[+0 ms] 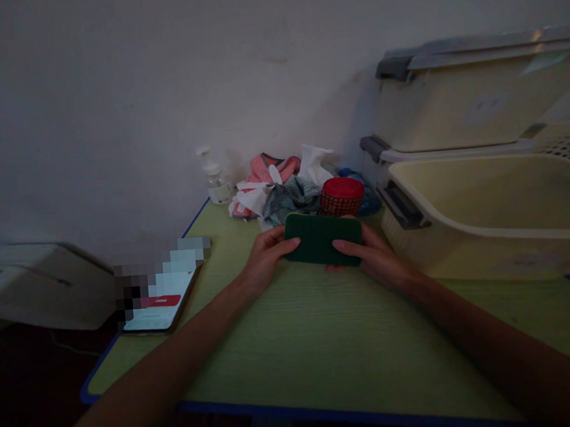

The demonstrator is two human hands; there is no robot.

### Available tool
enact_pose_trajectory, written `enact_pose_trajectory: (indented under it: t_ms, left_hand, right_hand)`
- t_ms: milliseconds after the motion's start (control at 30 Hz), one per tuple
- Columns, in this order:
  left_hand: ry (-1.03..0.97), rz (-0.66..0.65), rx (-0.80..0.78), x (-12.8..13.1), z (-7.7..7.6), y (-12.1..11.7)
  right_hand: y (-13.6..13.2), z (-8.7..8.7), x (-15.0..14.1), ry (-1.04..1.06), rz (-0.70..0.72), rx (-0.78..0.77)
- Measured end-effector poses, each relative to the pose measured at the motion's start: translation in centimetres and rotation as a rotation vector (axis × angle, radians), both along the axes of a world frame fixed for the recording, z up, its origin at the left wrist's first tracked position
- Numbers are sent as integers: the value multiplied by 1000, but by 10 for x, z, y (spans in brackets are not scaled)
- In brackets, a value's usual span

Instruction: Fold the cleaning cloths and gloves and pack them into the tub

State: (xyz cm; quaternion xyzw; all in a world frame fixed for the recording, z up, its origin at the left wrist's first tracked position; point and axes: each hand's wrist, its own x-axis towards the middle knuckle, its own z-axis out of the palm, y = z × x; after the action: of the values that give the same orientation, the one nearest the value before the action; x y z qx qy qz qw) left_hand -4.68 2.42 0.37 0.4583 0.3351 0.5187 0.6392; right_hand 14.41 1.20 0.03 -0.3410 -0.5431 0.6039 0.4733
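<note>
A dark green, flat rectangular pad (316, 238) with rounded corners and a thin lighter edge is held up above the table. My left hand (265, 260) grips its left end, thumb on the near face and fingers behind. On the right end, my right hand (382, 257) has its thumb across the face, with its other fingers mostly hidden behind. Just beyond the pad stands a round red roll with a dark woven-looking side (342, 195). Beside it lies a heap of crumpled cloths, among them a grey-blue cloth (291, 197) and a pink cloth (273, 169).
The green table (294, 343) has a blue rim. On its left lies a lit phone (166, 296), partly pixelated. A clear pump bottle (218, 184) stands by the wall. At right are an open cream bin (483, 252) and a stacked lidded bin (458, 107). A white box-shaped object (46, 289) sits beyond the left edge.
</note>
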Motion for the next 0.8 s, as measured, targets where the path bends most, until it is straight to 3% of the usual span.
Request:
enact_pose_trajectory:
  t_ms: [367,800]
  left_hand:
    - [146,9,122,-5,-6,3]
    - [144,-49,66,-5,-1,-1]
  right_hand:
    - [0,0,1,-31,52,79]
    - [-4,7,0,-13,74,61]
